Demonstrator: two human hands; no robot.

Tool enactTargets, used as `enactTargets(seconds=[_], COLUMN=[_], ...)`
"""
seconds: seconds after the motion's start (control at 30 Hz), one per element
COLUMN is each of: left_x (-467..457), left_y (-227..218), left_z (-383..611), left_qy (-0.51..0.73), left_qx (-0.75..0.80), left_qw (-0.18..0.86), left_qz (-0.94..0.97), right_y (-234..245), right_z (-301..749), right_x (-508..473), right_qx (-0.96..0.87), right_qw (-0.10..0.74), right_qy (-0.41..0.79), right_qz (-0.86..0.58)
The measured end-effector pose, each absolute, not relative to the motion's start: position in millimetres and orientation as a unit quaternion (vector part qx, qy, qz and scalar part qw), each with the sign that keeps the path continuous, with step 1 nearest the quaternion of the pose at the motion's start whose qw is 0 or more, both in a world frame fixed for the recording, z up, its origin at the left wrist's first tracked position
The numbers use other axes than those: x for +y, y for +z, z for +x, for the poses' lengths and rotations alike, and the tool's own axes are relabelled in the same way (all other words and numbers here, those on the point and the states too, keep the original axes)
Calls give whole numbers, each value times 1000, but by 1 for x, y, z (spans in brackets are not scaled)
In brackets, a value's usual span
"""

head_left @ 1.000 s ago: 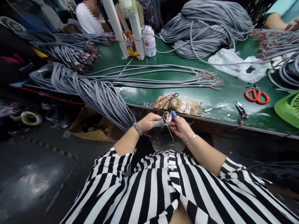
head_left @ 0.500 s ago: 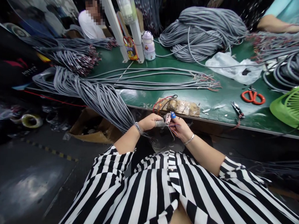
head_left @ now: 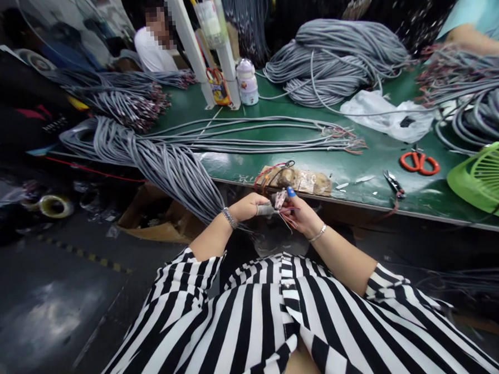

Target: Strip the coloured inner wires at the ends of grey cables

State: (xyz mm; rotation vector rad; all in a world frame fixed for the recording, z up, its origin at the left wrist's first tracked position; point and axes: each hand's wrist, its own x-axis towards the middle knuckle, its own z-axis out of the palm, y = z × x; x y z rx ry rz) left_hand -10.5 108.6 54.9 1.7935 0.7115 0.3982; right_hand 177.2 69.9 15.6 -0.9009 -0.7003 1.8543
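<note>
My left hand [head_left: 247, 207] is closed round the end of a grey cable [head_left: 264, 209], just off the bench's front edge. Thin coloured wires [head_left: 290, 220] fan out from that end. My right hand [head_left: 304, 213], with blue on its thumb tip, pinches some of these wires. Between the two hands sits a small pale bundle [head_left: 279, 199], too small to make out. Just beyond my hands, a worn block wrapped in tape [head_left: 301, 180] lies along the bench edge, with a red wire loop on it.
On the green bench [head_left: 240, 166] are a bundle of grey cables [head_left: 160, 158] hanging over the edge, orange-handled scissors [head_left: 419, 162], nippers [head_left: 394, 184], a plastic bag [head_left: 388, 115], a green fan-like grille [head_left: 485, 180] and a bottle [head_left: 247, 82]. Two people sit across the bench.
The camera view has shifted slightly, so the bench things sit a little differently. Both hands stay together at the cable end, with only slight finger movement.
</note>
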Motion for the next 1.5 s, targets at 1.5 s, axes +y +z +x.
enactTargets(seconds=[1.5], left_x=[3], left_y=[52], left_z=[-50], left_qy=[271], left_qx=[225], left_qw=[507], left_qz=[787], right_y=[46], right_z=[221], right_x=[22], right_qx=[-858], right_qw=[324], right_qy=[298], right_qz=[-263])
